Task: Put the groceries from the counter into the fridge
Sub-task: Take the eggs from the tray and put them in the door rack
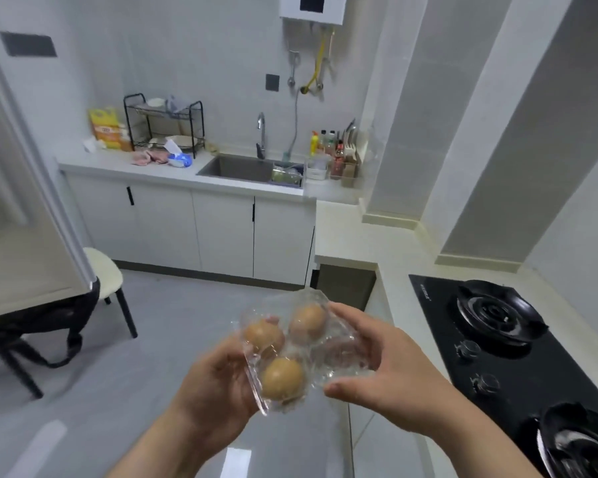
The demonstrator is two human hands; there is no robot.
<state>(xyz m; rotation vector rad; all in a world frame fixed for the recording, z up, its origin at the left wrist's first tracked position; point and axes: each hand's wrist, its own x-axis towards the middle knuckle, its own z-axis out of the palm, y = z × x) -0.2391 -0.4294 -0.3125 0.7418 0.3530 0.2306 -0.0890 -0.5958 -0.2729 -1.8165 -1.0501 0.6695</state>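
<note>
Eggs come first: three brown eggs (283,377) lie in a clear plastic egg box (339,357), held in the air over the grey floor (152,339), close to the body. The left grip (218,381), a bare hand, holds the box from the left and below, fingers curled under it. The right grip (387,370), the other bare hand, pinches the right side between thumb and fingers. I think this is the carry step, with the box off the bench. Next the box needs to be kept flat, so no egg cracks, and taken to the fridge.

A black gas stove (497,339) sits on the pale bench (346,236) to the right. A stool with a cream seat (102,270) stands to the left. Farther off, a steel sink (235,167) and a yellow bag (106,127) are at the white bench (125,167) by the wall.

A tall white panel (32,188) on the left may be the fridge door, but it is blurred and cut off, so I cannot tell. The fourth cup of the box looks empty, though the shine makes it hard to see.
</note>
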